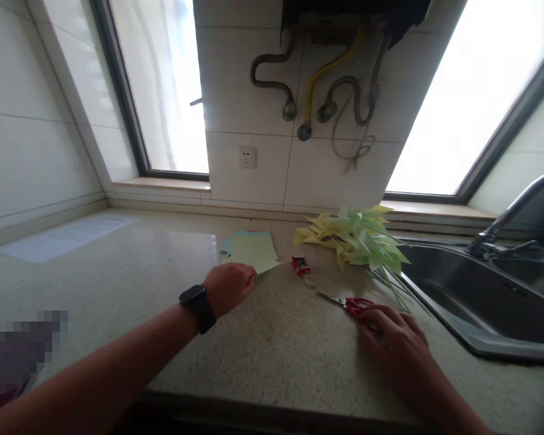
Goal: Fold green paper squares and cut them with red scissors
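My left hand [231, 287], with a black watch on its wrist, is closed at the near edge of a pale green sheet of paper [254, 251]. Its fingers pinch the paper's near corner, though the fingertips are partly hidden. Blue paper [229, 243] shows from beneath the green. On the right, my right hand [392, 332] has its fingers around the red handles of a pair of scissors [356, 307]. The scissors lie low over the counter, blades pointing left and nearly closed. Between the hands are a small red box [300, 265] of small items and a roll of clear tape [310, 280].
Yellow and green paper pinwheels [358, 235] on thin sticks lie behind the scissors. To their right is a steel sink [462, 296] with a faucet [503, 220]. A printed sheet [68, 235] lies at the back left. Pipes hang on the tiled wall [249, 115].
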The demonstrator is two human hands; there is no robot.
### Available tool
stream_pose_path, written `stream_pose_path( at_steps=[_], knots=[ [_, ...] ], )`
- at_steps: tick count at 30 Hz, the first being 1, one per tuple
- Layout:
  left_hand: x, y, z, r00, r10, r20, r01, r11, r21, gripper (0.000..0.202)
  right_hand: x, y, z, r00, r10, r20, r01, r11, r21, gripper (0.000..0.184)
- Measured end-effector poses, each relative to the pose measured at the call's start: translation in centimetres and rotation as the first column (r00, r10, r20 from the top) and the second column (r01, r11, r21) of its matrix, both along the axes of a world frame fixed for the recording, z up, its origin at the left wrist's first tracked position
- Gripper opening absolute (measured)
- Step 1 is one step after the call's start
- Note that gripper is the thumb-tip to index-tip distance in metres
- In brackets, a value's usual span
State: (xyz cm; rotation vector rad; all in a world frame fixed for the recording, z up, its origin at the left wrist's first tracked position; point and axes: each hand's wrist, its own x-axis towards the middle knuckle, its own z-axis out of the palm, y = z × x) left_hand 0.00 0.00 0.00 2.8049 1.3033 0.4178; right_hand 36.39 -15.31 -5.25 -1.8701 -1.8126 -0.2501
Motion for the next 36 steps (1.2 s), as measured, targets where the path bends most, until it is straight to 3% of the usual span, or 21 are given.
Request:
stream_pose_path(
  at_steps=[6,12,17,20,26,29,36],
  knots=[
    [0.5,-6.0,-0.2,0.994,-0.080,0.080,0.086,0.994,-0.073,0.028,-0.5,0.3,0.5,1.000,-0.002,-0.003,0.002,1.000,0.015,0.028],
    [0.0,-8.8,0.1,0.969,-0.181,0.166,0.204,0.969,-0.137,0.036,-4.6,-0.2,2.5,0.969,0.245,-0.005,-0.245,0.968,-0.057,0.028],
    [0.2,-7.8,0.3,0.939,-0.251,0.233,0.298,0.935,-0.193,0.041,-9.6,0.7,4.3,0.878,0.475,-0.051,-0.475,0.854,-0.214,0.042],
    [1.6,-6.1,0.3,0.937,-0.249,0.245,0.303,0.929,-0.213,0.032,-11.6,1.9,4.7,0.849,0.523,-0.078,-0.524,0.811,-0.260,0.049],
    [5.4,-1.8,0.5,0.966,-0.191,0.175,0.227,0.949,-0.219,0.031,-12.8,2.8,4.4,0.858,0.507,-0.086,-0.509,0.812,-0.286,0.041],
    [6.2,-0.8,0.3,0.973,-0.179,0.145,0.206,0.957,-0.202,0.030,-12.8,2.4,4.3,0.867,0.491,-0.084,-0.493,0.823,-0.281,0.038],
    [3.1,-0.6,-0.6,0.958,-0.256,0.128,0.272,0.952,-0.137,0.029,-12.9,2.2,4.2,0.878,0.469,-0.096,-0.476,0.838,-0.265,0.036]
  ],
)
